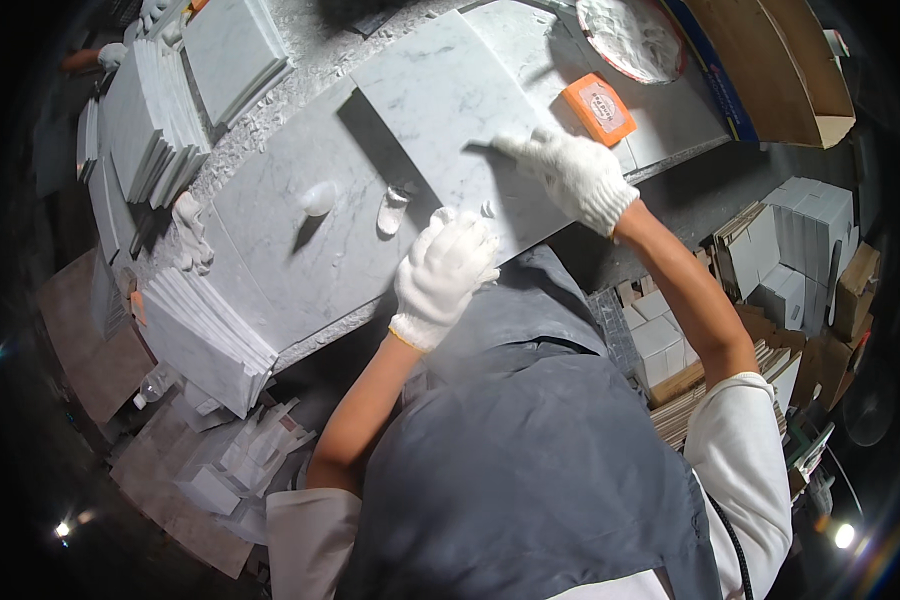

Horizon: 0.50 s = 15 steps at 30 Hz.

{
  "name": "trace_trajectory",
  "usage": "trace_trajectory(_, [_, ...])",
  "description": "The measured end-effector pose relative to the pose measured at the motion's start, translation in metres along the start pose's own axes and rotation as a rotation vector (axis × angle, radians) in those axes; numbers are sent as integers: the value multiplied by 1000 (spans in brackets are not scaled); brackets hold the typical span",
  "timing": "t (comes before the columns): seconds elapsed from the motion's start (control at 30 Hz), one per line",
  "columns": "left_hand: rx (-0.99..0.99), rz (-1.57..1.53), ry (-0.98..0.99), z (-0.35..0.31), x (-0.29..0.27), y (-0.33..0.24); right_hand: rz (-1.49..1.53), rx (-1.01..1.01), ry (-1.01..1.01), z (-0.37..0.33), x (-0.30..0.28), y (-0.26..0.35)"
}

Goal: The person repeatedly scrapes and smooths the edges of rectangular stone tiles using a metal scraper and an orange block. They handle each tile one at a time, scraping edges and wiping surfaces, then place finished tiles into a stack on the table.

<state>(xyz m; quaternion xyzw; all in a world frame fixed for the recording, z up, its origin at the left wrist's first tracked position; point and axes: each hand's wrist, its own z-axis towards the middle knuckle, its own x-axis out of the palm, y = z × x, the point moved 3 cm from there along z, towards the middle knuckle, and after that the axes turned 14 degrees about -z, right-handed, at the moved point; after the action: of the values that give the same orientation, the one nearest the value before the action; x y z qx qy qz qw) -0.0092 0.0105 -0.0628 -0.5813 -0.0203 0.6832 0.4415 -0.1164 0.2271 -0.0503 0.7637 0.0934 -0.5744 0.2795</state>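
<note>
Both my hands wear white knit gloves. A pale grey-veined marble slab (435, 95) lies on top of a larger marble surface (270, 230), casting a dark shadow along its left edge. My left hand (442, 268) is at the slab's near left corner, its fingers together and bent over the edge; the thumb side is partly hidden. Over the slab's right side is my right hand (575, 180), fingers stretched to the left. A dark mark by its fingertips could be shadow or a thin object. Left of the slab are a white-dusted oblong piece (392, 210) and a small whitish, rounded object (319, 198).
An orange box (599, 108) sits right of the slab, below a round tub of white powder (630, 38). An open cardboard box (760, 70) stands far right. Stacked tiles (155, 120) line the left, with more tiles (210, 335) at the near left. White boxes (810, 230) are right.
</note>
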Motion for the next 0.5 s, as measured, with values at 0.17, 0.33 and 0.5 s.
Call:
trace_trajectory(0.17, [-35, -26, 63, -2, 1, 3, -158, -46, 125, -2, -3, 1])
trace_trajectory(0.33, [-47, -18, 114, 9, -7, -5, -147, -7, 181, -12, -3, 3])
trace_trajectory(0.5, [0, -148, 235, 34, -27, -15, 426, 48, -189, -74, 3, -17])
